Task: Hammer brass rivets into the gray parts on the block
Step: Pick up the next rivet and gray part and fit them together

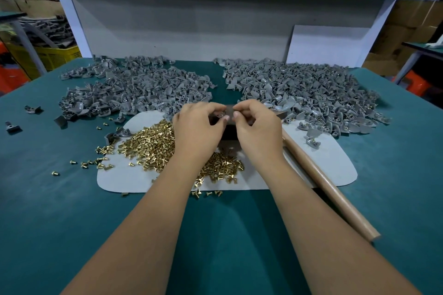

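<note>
Both hands (230, 127) pinch a gray part (220, 114) over the block (230, 130); fingers curled.

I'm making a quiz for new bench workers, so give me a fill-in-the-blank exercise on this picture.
1. The loose rivets heaped by the left hand are ____ in colour.
2. The hammer handle lies on the person's ____ side.
3. The two piles of gray parts lie on a ____ coloured table cover.
4. Both hands meet over the dark ____ in the middle.

Missing words: brass; right; green; block
</note>
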